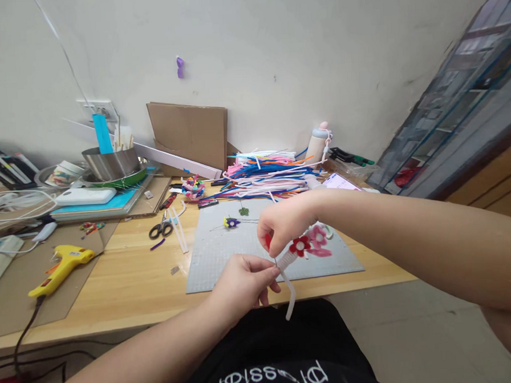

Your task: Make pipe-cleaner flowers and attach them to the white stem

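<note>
In the head view, my left hand (245, 280) pinches the end of a white coiled pipe-cleaner band (288, 261). The loose white tail (292, 301) of the band bends down over my lap. Just above, my right hand (285, 218) is closed on a small red piece (268, 242), mostly hidden by the fingers, with a thin wire reaching down to the band. A red flower (300, 246) with a pale centre and a pink flower (318, 237) lie along the band, right of my hands. Beyond, a purple and yellow flower (231, 222) and a green piece (244, 211) rest on the grey cutting mat (206, 274).
A pile of coloured pipe cleaners (272, 176) lies at the mat's back edge. Black-handled scissors (160, 228) are left of it. Further left sits a yellow glue gun (62, 269) with its cord. A phone (338, 181) and a bottle (317, 145) stand at back right.
</note>
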Demonstrator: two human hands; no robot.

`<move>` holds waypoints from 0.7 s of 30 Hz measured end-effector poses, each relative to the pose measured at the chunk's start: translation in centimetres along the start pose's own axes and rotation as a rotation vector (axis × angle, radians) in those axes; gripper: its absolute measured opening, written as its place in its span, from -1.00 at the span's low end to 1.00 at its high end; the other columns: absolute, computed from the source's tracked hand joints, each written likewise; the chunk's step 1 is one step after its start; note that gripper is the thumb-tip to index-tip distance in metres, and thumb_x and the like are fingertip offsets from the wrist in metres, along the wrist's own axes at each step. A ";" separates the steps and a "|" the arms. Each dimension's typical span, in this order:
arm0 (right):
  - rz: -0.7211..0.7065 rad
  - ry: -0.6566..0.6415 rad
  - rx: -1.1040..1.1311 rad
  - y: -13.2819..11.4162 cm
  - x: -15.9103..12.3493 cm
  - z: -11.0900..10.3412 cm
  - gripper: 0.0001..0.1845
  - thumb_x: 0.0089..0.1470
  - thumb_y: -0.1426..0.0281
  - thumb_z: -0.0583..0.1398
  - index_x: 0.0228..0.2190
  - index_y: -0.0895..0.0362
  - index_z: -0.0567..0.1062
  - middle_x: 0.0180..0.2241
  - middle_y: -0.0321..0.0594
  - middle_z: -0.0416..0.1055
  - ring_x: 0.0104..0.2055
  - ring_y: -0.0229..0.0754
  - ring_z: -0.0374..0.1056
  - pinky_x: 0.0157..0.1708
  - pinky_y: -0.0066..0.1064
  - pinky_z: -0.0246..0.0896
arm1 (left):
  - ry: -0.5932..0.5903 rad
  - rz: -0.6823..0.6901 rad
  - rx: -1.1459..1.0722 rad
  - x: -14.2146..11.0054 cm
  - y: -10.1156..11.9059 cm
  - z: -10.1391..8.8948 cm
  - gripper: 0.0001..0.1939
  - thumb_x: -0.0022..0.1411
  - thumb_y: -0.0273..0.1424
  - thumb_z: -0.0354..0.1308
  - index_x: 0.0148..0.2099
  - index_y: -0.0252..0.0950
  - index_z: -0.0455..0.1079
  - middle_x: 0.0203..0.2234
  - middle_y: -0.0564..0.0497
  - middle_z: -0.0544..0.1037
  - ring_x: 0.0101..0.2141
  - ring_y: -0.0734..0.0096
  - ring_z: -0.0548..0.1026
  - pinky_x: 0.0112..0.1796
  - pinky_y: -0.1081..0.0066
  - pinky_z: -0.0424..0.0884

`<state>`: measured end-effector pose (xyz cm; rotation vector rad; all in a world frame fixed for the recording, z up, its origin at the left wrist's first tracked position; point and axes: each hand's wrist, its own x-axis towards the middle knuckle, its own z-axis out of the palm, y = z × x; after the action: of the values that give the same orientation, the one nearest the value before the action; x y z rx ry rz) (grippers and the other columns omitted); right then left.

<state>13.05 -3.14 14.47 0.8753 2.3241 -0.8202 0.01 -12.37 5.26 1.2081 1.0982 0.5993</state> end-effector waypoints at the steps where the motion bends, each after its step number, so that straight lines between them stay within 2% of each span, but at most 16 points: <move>1: 0.025 0.006 -0.003 -0.1 0.0 0.0 -0.77 -0.18 0.28 0.17 -0.42 0.14 0.46 -0.51 -0.34 0.37 -0.52 -0.31 0.22 -0.55 -0.48 0.04 | 0.006 -0.001 0.001 0.1 0.0 0.0 -0.73 0.01 -0.24 0.12 -0.52 -0.36 0.41 -0.66 0.05 0.44 -0.75 0.63 0.23 -0.68 0.51 0.12; 6: 0.133 -0.048 0.050 -0.4 -0.3 0.0 -0.82 -0.21 0.35 0.14 -0.46 0.13 0.43 -0.57 -0.34 0.36 -0.57 -0.31 0.24 -0.59 -0.48 0.07 | 0.024 0.001 -0.011 0.3 -0.3 -0.2 -0.73 0.02 -0.23 0.13 -0.44 -0.36 0.45 -0.61 0.01 0.48 -0.73 0.62 0.25 -0.68 0.51 0.10; 10: 0.146 -0.063 0.084 0.1 -0.2 0.1 -0.79 -0.20 0.34 0.14 -0.42 0.13 0.44 -0.54 -0.31 0.38 -0.55 -0.29 0.26 -0.61 -0.48 0.09 | 0.039 0.003 -0.015 0.3 -0.5 -0.2 -0.74 0.02 -0.24 0.13 -0.43 -0.36 0.44 -0.59 0.00 0.49 -0.73 0.62 0.25 -0.69 0.52 0.09; 15: 0.123 -0.028 0.087 0.3 -0.4 -0.1 -0.73 -0.15 0.26 0.17 -0.37 0.14 0.45 -0.47 -0.29 0.39 -0.52 -0.32 0.25 -0.57 -0.49 0.08 | 0.037 0.006 -0.034 0.3 -0.4 -0.3 -0.74 0.02 -0.24 0.13 -0.42 -0.36 0.44 -0.58 0.00 0.49 -0.73 0.63 0.26 -0.69 0.53 0.10; 21: 0.156 0.022 0.095 -0.1 -1.0 -0.5 -0.58 -0.09 0.07 0.14 -0.31 0.13 0.47 -0.51 -0.31 0.36 -0.55 -0.36 0.21 -0.58 -0.50 0.05 | 0.051 0.013 -0.037 0.3 -0.2 -0.4 -0.76 0.03 -0.26 0.12 -0.42 -0.36 0.43 -0.57 0.00 0.49 -0.73 0.63 0.26 -0.69 0.52 0.11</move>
<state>13.56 -3.25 15.52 1.0967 2.2176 -0.8636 -0.25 -12.00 4.99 1.1742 1.1174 0.6611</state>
